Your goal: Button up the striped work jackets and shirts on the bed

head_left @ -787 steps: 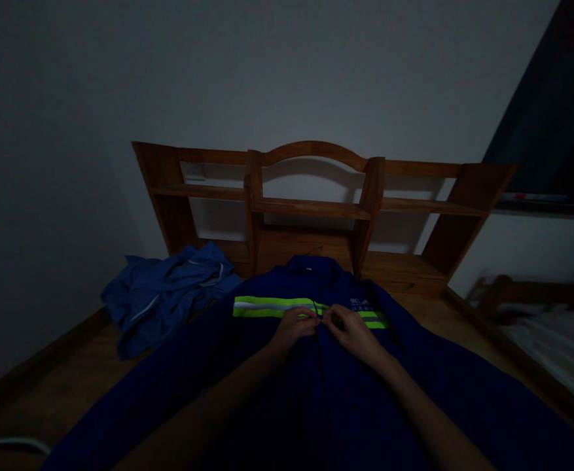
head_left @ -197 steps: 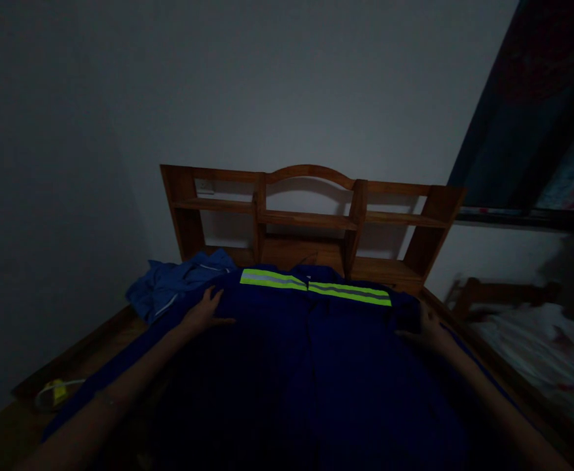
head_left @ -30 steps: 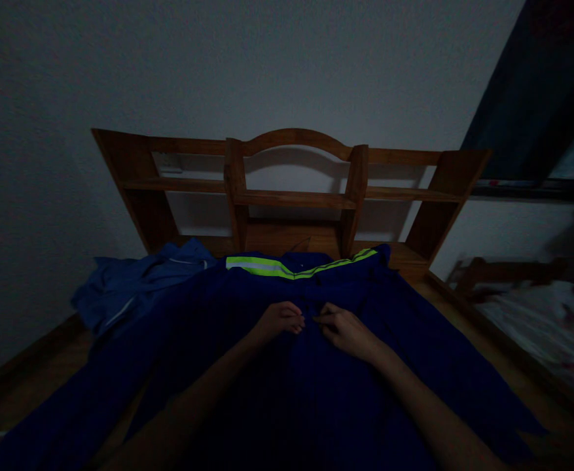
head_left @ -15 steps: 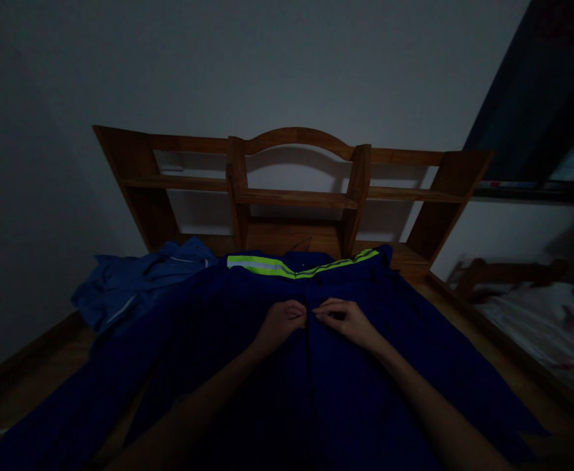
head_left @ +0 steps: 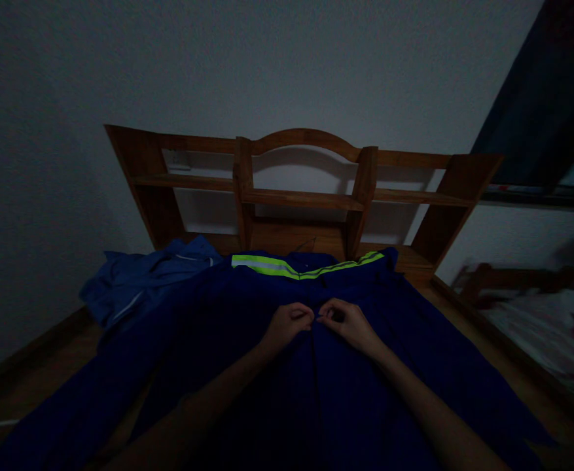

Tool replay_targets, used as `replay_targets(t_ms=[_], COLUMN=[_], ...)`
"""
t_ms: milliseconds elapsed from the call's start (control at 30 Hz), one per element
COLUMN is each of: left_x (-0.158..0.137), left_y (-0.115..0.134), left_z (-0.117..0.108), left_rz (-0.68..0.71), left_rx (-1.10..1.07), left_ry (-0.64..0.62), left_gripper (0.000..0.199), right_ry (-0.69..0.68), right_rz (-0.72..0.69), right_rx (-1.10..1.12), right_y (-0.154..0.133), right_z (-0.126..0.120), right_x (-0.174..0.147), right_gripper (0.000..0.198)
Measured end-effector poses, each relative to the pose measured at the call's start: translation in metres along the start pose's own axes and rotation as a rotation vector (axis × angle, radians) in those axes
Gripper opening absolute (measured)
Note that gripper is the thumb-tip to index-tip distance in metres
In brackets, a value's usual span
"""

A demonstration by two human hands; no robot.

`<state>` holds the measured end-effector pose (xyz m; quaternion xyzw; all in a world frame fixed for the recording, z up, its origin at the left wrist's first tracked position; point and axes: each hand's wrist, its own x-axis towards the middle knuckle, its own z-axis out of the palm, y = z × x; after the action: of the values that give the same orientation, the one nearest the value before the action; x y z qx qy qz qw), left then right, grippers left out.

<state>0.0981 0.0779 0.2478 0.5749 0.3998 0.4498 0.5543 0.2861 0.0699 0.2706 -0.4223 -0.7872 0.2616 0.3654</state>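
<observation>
A dark blue work jacket (head_left: 365, 379) with a yellow-green and silver reflective stripe (head_left: 267, 265) across the chest lies spread out in front of me, its sleeves reaching to both sides. At the front opening, below the stripe, my left hand (head_left: 290, 324) pinches the jacket's edge with thumb and fingers curled together. Just to the right, nearly touching it, my right hand (head_left: 348, 323) pinches the cloth of the other front edge. The dim light hides any button or fastener between the fingertips.
A lighter blue garment (head_left: 134, 278) lies crumpled at the left. Behind the jacket stands a wooden shelf unit (head_left: 301, 199) against the pale wall (head_left: 287, 65). At the right are a dark curtain (head_left: 527, 111) and a whitish sheet (head_left: 546, 327).
My left fingertips have come closer to my right ones at the jacket's opening, and its fingers have rounded. The whole view has shifted slightly, moving things a little rightward.
</observation>
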Motion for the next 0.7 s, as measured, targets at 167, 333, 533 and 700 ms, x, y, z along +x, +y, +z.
replay_targets(t_ms=[167, 333, 533, 700], left_x=[0.0035, 0.0034, 0.0027, 0.004], left_y=[-0.0021, -0.0028, -0.001, -0.004], left_z=[0.0015, 0.0014, 0.0025, 0.0023], left_rz=[-0.116, -0.147, -0.156, -0.138], left_rx=[-0.127, -0.186, -0.2, -0.154], left_ry=[0.051, 0.079, 0.111, 0.121], left_gripper=[0.032, 0.034, 0.034, 0.032], right_ry=[-0.007, 0.0, -0.002, -0.004], right_rz=[-0.035, -0.088, -0.093, -0.096], right_rx=[-0.075, -0.155, -0.18, -0.189], right_y=[-0.0054, -0.0098, -0.0091, -0.0081], right_z=[0.0039, 0.0057, 0.0049, 0.0059], right_x=[-0.0009, -0.0005, -0.0005, -0.0005], right_gripper=[0.009, 0.01, 0.011, 0.01])
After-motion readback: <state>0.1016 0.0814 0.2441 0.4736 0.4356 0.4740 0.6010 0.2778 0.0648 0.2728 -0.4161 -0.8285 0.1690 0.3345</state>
